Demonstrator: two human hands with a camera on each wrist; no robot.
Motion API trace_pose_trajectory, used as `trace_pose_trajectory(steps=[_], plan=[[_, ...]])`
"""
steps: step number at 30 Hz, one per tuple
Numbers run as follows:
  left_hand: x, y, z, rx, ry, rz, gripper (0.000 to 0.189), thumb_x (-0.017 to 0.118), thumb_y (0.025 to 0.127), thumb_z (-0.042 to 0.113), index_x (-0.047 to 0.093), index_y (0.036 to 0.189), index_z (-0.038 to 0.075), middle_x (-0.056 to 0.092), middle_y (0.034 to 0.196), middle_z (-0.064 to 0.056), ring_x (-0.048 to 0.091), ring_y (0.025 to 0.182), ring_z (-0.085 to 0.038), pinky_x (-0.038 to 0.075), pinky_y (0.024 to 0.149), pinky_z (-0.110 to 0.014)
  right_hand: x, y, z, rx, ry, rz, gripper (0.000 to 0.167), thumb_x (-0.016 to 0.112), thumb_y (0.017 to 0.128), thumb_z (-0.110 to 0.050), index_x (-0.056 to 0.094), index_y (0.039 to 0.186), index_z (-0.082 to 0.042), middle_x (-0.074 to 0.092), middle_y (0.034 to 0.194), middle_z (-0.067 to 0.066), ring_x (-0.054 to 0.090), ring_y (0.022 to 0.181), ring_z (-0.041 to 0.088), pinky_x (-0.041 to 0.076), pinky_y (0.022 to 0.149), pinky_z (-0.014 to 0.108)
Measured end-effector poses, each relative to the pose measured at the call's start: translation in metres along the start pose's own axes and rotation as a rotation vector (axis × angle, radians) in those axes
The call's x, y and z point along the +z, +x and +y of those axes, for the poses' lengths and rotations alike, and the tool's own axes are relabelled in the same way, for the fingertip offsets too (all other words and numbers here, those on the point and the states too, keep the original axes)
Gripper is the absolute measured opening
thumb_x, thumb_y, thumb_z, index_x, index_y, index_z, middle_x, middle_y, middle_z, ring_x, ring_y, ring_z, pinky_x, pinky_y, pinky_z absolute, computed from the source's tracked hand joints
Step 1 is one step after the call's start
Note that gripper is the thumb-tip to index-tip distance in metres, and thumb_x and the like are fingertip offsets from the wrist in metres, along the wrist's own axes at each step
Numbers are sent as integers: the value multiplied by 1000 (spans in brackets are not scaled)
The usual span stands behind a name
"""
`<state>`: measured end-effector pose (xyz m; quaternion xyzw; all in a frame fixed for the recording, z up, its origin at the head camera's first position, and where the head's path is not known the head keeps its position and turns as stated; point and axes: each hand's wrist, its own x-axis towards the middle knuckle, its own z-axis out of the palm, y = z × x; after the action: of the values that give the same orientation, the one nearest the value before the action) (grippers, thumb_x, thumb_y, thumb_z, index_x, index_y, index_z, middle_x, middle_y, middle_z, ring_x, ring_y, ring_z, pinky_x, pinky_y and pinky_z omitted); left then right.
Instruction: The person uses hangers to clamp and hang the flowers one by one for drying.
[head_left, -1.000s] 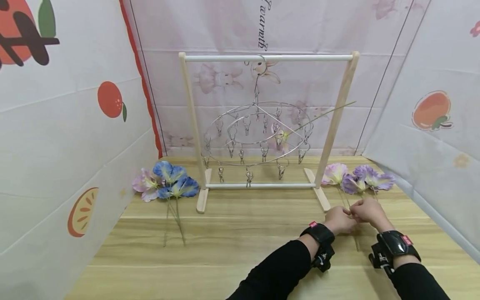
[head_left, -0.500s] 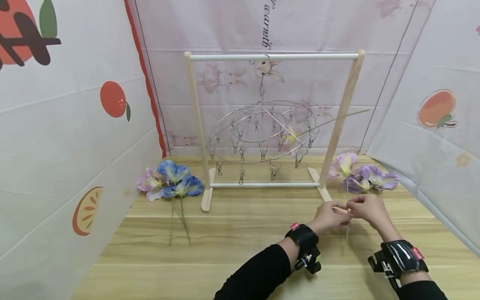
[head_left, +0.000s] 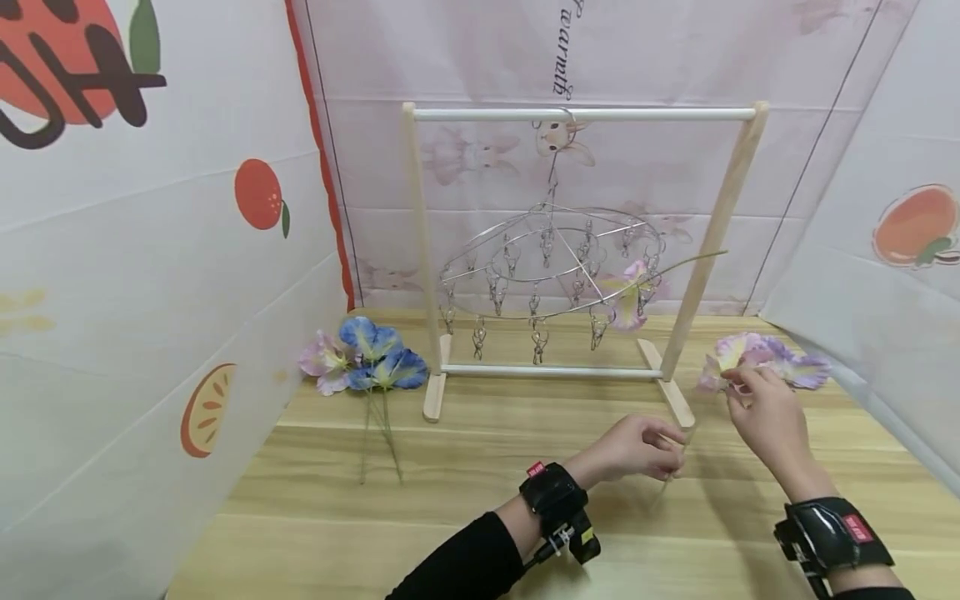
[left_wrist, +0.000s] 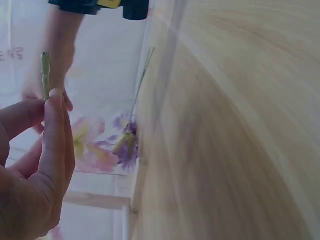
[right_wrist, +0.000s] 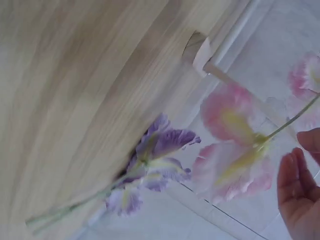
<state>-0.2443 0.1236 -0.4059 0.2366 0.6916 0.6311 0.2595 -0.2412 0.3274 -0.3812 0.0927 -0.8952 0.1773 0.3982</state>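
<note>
Between its thumb and fingers, my left hand (head_left: 633, 448) pinches the lower stem (left_wrist: 45, 75) of a pink artificial flower with a yellow centre (right_wrist: 232, 145); the cut end sticks out past the fingertips. Close by the bloom is my right hand (head_left: 772, 417). Its loosely bent thumb and fingertips stand apart in the right wrist view, beside the stem and not around it. In the head view this hand partly covers the bloom. Purple flowers (right_wrist: 160, 150) lie on the table just behind, their stems toward the front.
A wooden stand (head_left: 723, 208) carries a round wire clip hanger (head_left: 517, 317) with several dangling clips. One pink flower (head_left: 628, 312) hangs at the hanger's right side, stem pointing right. Blue flowers (head_left: 386, 358) and a pink one (head_left: 327, 367) lie left of the stand.
Both hands were together at the stem. Since then the left hand has moved left with it, and the right hand has come away up toward the bloom. The head view has shifted; the hanger has turned.
</note>
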Motion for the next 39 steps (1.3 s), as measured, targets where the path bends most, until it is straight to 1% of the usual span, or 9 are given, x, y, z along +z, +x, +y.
trace_pose_trajectory(steps=[5, 8, 12, 15, 22, 28, 34, 36, 39], plan=[[-9, -13, 4, -39, -31, -46, 29, 61, 90, -2, 63, 119, -1, 70, 101, -27, 64, 68, -11, 62, 64, -25, 3, -1, 2, -103, -40, 25, 24, 67, 68, 15, 68, 88, 2, 61, 88, 22, 56, 81, 42, 47, 61, 54], [-15, -21, 6, -54, -28, -60, 29, 61, 90, -2, 63, 118, 0, 71, 100, -25, 65, 69, -11, 62, 65, -25, 7, -1, 2, -138, -51, 18, 22, 67, 66, 15, 69, 84, 2, 59, 84, 20, 54, 80, 40, 45, 63, 50], [-19, -29, 7, -67, -16, -79, 29, 62, 90, -1, 63, 119, 1, 71, 100, -21, 69, 74, -17, 63, 67, -27, 10, -3, 2, -182, -82, 13, 18, 74, 63, 11, 69, 78, 1, 57, 79, 16, 52, 76, 35, 43, 62, 45], [-23, -33, 10, -72, -13, -91, 30, 62, 90, 0, 63, 120, 0, 71, 101, -21, 70, 76, -18, 63, 68, -27, 12, -4, 1, -200, -86, 8, 17, 77, 63, 8, 70, 75, -1, 58, 80, 15, 52, 78, 35, 44, 64, 47], [-35, -39, 11, -73, -7, -137, 32, 61, 90, 1, 61, 123, -1, 69, 109, -25, 67, 73, -11, 63, 70, -25, 15, -4, -1, -281, -75, 11, 20, 79, 61, 4, 70, 75, -7, 59, 83, 13, 51, 75, 32, 39, 56, 43], [-55, -47, 15, -91, -7, -197, 42, 60, 92, 1, 53, 133, 3, 63, 120, -30, 64, 73, -7, 62, 78, -27, 15, -5, -3, -334, -75, 34, 21, 81, 60, 0, 69, 74, -9, 61, 87, 11, 52, 78, 33, 37, 54, 43], [-78, -58, 24, -43, 39, -263, 46, 57, 95, 8, 47, 139, 9, 57, 128, -30, 65, 83, -8, 60, 88, -36, 13, -6, -15, -334, -8, 7, 23, 81, 61, -1, 69, 78, -11, 64, 97, 14, 53, 95, 37, 40, 69, 58], [-83, -62, 28, -15, 32, -252, 42, 53, 98, 12, 47, 139, 9, 56, 130, -28, 65, 86, -9, 60, 89, -36, 13, -6, -21, -342, 29, -3, 25, 80, 60, 1, 69, 79, -11, 64, 99, 14, 53, 99, 38, 39, 76, 62], [-88, -66, 32, 51, -9, -184, 37, 48, 101, 18, 50, 136, 7, 56, 133, -24, 66, 94, -17, 59, 91, -37, 12, -6, -31, -364, 87, -1, 26, 79, 61, 3, 68, 81, -9, 66, 99, 14, 54, 101, 39, 39, 84, 65]])
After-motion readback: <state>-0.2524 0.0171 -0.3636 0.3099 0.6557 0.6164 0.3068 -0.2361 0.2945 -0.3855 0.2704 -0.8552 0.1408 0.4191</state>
